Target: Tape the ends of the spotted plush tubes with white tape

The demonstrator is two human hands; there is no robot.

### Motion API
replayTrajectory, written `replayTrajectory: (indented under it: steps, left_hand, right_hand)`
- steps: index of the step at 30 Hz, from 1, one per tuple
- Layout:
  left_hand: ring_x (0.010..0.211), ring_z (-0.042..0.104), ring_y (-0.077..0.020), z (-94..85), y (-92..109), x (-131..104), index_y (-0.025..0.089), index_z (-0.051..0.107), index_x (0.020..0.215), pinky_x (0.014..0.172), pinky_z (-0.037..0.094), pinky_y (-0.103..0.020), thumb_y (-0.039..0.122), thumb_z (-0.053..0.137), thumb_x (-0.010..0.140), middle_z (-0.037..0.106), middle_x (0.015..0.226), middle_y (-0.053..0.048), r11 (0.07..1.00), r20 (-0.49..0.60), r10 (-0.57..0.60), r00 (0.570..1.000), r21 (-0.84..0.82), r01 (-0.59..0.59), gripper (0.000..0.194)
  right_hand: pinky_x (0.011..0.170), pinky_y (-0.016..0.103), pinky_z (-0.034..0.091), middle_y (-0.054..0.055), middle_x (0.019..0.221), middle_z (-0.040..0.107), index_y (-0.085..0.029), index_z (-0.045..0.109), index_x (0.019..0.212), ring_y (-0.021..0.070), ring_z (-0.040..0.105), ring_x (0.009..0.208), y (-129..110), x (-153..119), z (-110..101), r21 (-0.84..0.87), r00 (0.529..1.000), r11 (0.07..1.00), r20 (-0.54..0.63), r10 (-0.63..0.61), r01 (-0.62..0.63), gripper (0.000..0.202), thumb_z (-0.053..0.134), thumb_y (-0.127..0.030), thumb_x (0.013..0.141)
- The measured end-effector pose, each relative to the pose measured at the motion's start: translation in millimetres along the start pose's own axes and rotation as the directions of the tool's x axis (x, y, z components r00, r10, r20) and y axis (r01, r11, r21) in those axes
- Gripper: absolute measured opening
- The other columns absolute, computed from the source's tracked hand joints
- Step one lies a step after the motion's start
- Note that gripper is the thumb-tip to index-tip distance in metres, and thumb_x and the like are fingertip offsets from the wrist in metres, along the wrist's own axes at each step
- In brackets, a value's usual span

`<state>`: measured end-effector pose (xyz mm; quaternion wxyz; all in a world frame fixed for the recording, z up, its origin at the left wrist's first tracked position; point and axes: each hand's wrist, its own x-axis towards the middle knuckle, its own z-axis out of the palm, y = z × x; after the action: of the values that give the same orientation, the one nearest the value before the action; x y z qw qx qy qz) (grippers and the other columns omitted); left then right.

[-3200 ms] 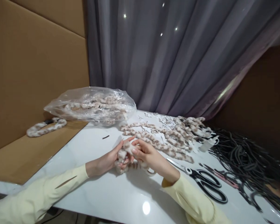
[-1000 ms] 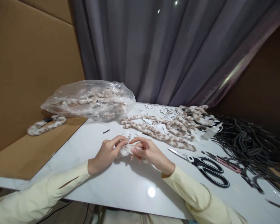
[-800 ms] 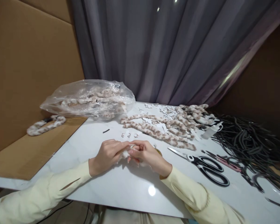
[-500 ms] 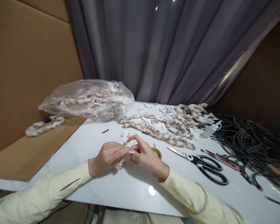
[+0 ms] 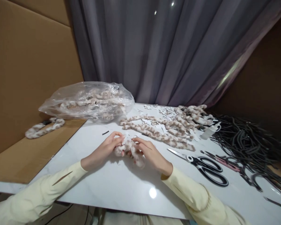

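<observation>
Between my hands is a spotted brown-and-white furry strip (image 5: 131,149), bunched or looped above the table. My left hand (image 5: 109,147) grips its left side, thumb and fingers pinched near a small white piece at the top. On the other side my right hand (image 5: 148,153) is closed on the strip, some fingers hidden behind the fur. Beyond the hands, longer furry strips (image 5: 154,132) of the same pattern lie across the white table (image 5: 112,190). A small dark cord piece (image 5: 105,132) lies just past my left hand.
Black-handled scissors (image 5: 201,165) lie to the right, beside a pink-handled tool (image 5: 227,164). Farther right is a heap of black cords (image 5: 245,137), with a white bottle (image 5: 209,131) near it. A clear bag (image 5: 86,100) of furry pieces and a furry loop (image 5: 44,128) sit at left.
My hands have moved apart, and the left has shifted left. More of the furry strip shows between them. The yellow tape roll near my right hand is now hidden.
</observation>
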<state>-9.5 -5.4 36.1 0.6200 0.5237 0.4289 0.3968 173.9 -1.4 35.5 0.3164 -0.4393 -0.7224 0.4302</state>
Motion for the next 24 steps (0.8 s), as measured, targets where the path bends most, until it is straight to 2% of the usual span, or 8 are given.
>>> replayTrajectory:
  steps: [3, 7, 11, 13, 15, 18, 21, 24]
  left_hand:
    - [0.056, 0.049, -0.009, -3.4, 5.8, -2.1, 0.019, 0.05, 0.096, 0.054, 0.035, -0.02, 0.035, 0.063, 0.077, 0.054, 0.067, 0.003, 0.985, 0.15, -0.145, 0.978, -0.074, 0.157, 0.028]
    - [0.055, 0.043, -0.0067, -10.3, 3.5, 4.0, 0.013, 0.059, 0.083, 0.054, 0.034, -0.019, 0.027, 0.069, 0.073, 0.05, 0.064, 0.002, 0.964, 0.179, -0.215, 0.96, -0.119, 0.238, 0.021]
    - [0.055, 0.042, -0.0059, -16.2, 0.4, 11.6, 0.01, 0.063, 0.075, 0.055, 0.034, -0.019, 0.026, 0.071, 0.07, 0.053, 0.07, 0.0, 0.931, 0.283, -0.287, 0.915, -0.142, 0.336, 0.019]
    - [0.051, 0.039, -0.0046, -17.4, 0.9, 12.4, 0.009, 0.063, 0.073, 0.051, 0.031, -0.019, 0.029, 0.071, 0.071, 0.055, 0.071, -0.002, 0.919, 0.328, -0.318, 0.89, -0.124, 0.374, 0.021]
    - [0.048, 0.035, -0.0038, -17.6, 2.2, 11.8, 0.01, 0.063, 0.071, 0.048, 0.027, -0.02, 0.03, 0.071, 0.071, 0.056, 0.069, -0.001, 0.92, 0.337, -0.32, 0.885, -0.111, 0.375, 0.022]
    - [0.046, 0.034, -0.0037, -17.2, 3.0, 10.2, 0.012, 0.064, 0.072, 0.048, 0.027, -0.02, 0.029, 0.071, 0.071, 0.056, 0.064, 0.001, 0.939, 0.316, -0.278, 0.907, -0.109, 0.326, 0.019]
    - [0.047, 0.041, -0.0066, -16.1, 2.3, 8.4, 0.012, 0.064, 0.071, 0.052, 0.032, -0.02, 0.032, 0.066, 0.075, 0.056, 0.057, 0.001, 0.965, 0.293, -0.224, 0.93, -0.067, 0.253, 0.021]
    - [0.052, 0.051, -0.0116, -13.4, 2.3, 6.4, 0.012, 0.063, 0.068, 0.056, 0.038, -0.022, 0.035, 0.063, 0.077, 0.058, 0.053, -0.001, 0.981, 0.23, -0.186, 0.955, -0.007, 0.193, 0.025]
  right_hand:
    - [0.069, 0.024, 0.042, 0.001, 0.084, 0.063, -0.02, 0.061, 0.098, 0.0138, 0.055, 0.073, 1.4, -0.4, -4.0, -0.082, 0.995, 0.993, 0.053, -0.08, 0.085, 0.033, 0.033, -0.011, 0.081]
    - [0.064, 0.024, 0.042, 0.002, 0.084, 0.065, -0.02, 0.056, 0.112, 0.0137, 0.056, 0.066, 4.8, -0.7, -4.1, -0.236, 0.972, 0.944, 0.103, -0.212, 0.231, 0.037, 0.037, -0.01, 0.082]
    - [0.065, 0.024, 0.043, 0.008, 0.092, 0.064, -0.017, 0.054, 0.116, 0.0152, 0.057, 0.072, 13.2, 0.3, -2.1, -0.351, 0.917, 0.849, 0.091, -0.389, 0.395, 0.032, 0.037, -0.015, 0.088]
    - [0.061, 0.024, 0.041, 0.008, 0.084, 0.061, -0.015, 0.054, 0.116, 0.0152, 0.054, 0.068, 18.5, 1.0, -2.5, -0.431, 0.885, 0.781, 0.106, -0.454, 0.452, 0.033, 0.034, -0.013, 0.089]
    - [0.056, 0.024, 0.039, 0.007, 0.076, 0.057, -0.014, 0.053, 0.117, 0.015, 0.05, 0.063, 23.3, 1.9, -3.7, -0.515, 0.857, 0.704, 0.13, -0.499, 0.489, 0.035, 0.032, -0.009, 0.088]
    - [0.056, 0.024, 0.038, 0.006, 0.073, 0.055, -0.013, 0.053, 0.114, 0.0152, 0.048, 0.062, 26.5, 3.8, -5.3, -0.585, 0.847, 0.657, 0.103, -0.521, 0.475, 0.032, 0.033, -0.009, 0.089]
    - [0.059, 0.024, 0.038, 0.006, 0.074, 0.058, -0.014, 0.058, 0.104, 0.0155, 0.052, 0.066, 23.5, 5.2, -6.8, -0.615, 0.872, 0.679, 0.027, -0.489, 0.4, 0.024, 0.038, -0.015, 0.092]
    - [0.058, 0.023, 0.035, 0.005, 0.072, 0.061, -0.017, 0.062, 0.094, 0.0158, 0.054, 0.068, 16.8, 4.5, -10.2, -0.659, 0.905, 0.681, 0.0, -0.425, 0.32, 0.017, 0.046, -0.017, 0.089]
